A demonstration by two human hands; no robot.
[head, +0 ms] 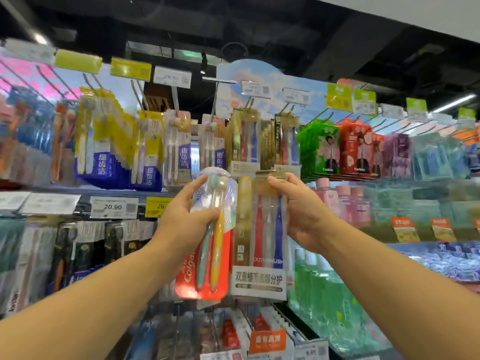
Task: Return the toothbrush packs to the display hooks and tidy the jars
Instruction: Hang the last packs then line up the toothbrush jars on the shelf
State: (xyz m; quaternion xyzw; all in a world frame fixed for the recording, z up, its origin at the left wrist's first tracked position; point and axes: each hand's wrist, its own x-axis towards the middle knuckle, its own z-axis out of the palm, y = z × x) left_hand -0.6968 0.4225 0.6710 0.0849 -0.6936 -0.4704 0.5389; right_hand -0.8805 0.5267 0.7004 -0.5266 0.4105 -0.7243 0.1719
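L hand grip curled round red toothbrush pack; R hand grip pinches gold toothbrush pack near top, below display hooks.

Both bare arms reach up and forward, hands raised side by side.

The left hand has its fingers curled round the upper part of a toothbrush pack, thumb across its front. The right hand pinches the top of a second pack, fingers bent, wrist angled inward.
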